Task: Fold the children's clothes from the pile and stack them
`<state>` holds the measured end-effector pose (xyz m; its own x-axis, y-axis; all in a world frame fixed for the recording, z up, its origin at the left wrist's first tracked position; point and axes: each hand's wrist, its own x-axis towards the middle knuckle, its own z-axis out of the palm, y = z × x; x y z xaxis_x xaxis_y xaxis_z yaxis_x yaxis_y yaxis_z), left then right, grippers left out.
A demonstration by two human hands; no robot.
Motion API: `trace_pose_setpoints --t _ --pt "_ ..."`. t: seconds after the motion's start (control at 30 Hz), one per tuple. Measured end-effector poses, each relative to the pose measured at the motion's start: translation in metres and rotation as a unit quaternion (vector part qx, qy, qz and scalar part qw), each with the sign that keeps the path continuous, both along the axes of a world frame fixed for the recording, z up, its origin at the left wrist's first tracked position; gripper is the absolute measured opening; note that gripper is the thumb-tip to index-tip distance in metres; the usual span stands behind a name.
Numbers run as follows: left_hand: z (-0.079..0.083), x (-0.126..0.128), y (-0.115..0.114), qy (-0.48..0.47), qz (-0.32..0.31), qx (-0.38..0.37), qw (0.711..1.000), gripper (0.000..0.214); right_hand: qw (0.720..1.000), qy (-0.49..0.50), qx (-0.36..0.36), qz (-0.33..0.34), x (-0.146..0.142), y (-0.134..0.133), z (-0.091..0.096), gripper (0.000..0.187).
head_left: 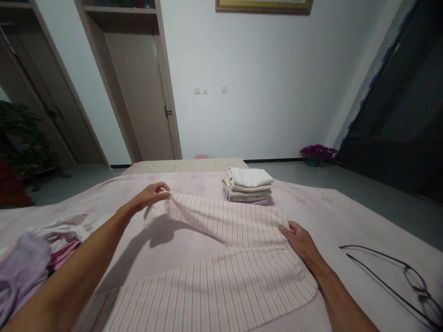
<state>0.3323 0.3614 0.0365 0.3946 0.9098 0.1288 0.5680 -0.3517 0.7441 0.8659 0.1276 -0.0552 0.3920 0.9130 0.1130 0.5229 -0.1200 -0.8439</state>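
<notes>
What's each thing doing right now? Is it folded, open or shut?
Striped cloth: half folded, corner lifted.
Left hand: pinching that corner.
Right hand: holding the cloth's edge.
White stack: folded, piled neatly.
Purple heap: crumpled, unfolded.
Door: shut.
Glasses: arms open, lying flat.

1. The bare left arm is stretched from the lower left corner toward the centre of the frame.
2. The left hand [152, 193] is raised left of centre, fingertips pinched together.
3. The right hand [302, 240] is held lower, right of centre, knuckles up, fingers curled closed.
</notes>
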Motion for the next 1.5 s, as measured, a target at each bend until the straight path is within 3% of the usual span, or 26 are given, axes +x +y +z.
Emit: trace_pose_setpoints --t 0.1,0.2,0.33,0.47,0.7,0.77,0.87,0.97,1.07,1.2,1.27,1.33,1.5 --pt "-0.002 -0.014 0.017 0.105 0.038 -0.010 0.994 0.045 1.000 -0.012 -0.018 0.002 0.003 0.002 -0.004 0.042" --pt "-0.026 -0.027 0.026 0.195 0.095 -0.011 0.976 0.044 0.994 -0.087 -0.064 -0.016 0.004 0.003 -0.006 0.042" --pt "-0.058 -0.047 0.016 0.215 0.135 -0.033 0.967 0.035 0.985 -0.146 -0.093 -0.022 0.004 0.004 -0.004 0.044" --pt "-0.066 -0.059 0.003 0.213 0.167 -0.029 0.962 0.029 0.979 -0.168 -0.114 -0.021 0.003 0.007 -0.002 0.045" --pt "-0.069 -0.048 0.005 0.225 0.265 0.007 0.938 0.035 0.969 -0.204 -0.108 -0.086 -0.002 0.009 -0.001 0.044" --pt "-0.073 -0.040 -0.001 0.242 0.285 0.026 0.927 0.032 0.955 -0.241 -0.139 -0.100 -0.008 0.007 0.001 0.043" --pt "-0.077 -0.018 -0.020 0.260 0.297 0.070 0.916 0.044 0.940 -0.274 -0.172 -0.104 -0.014 0.004 0.004 0.044" --pt "-0.073 0.020 -0.049 0.241 0.229 0.140 0.933 0.041 0.937 -0.282 -0.183 -0.097 -0.016 0.004 0.007 0.045" --pt "-0.065 0.071 -0.090 0.139 0.034 0.213 0.966 0.027 0.937 -0.276 -0.195 -0.089 -0.014 0.005 0.008 0.047" --pt "-0.065 0.135 -0.148 0.086 -0.176 0.190 0.962 0.024 0.934 -0.283 -0.208 -0.073 -0.011 0.006 0.008 0.049" --pt "-0.071 0.155 -0.168 0.111 -0.205 0.190 0.954 0.025 0.930 -0.293 -0.209 -0.076 -0.010 0.006 0.008 0.049" --pt "-0.079 0.166 -0.179 0.139 -0.187 0.191 0.954 0.024 0.927 -0.301 -0.209 -0.085 -0.010 0.005 0.007 0.050" --pt "-0.088 0.160 -0.178 0.139 -0.142 0.178 0.964 0.016 0.924 -0.308 -0.204 -0.097 -0.012 0.004 0.007 0.050"
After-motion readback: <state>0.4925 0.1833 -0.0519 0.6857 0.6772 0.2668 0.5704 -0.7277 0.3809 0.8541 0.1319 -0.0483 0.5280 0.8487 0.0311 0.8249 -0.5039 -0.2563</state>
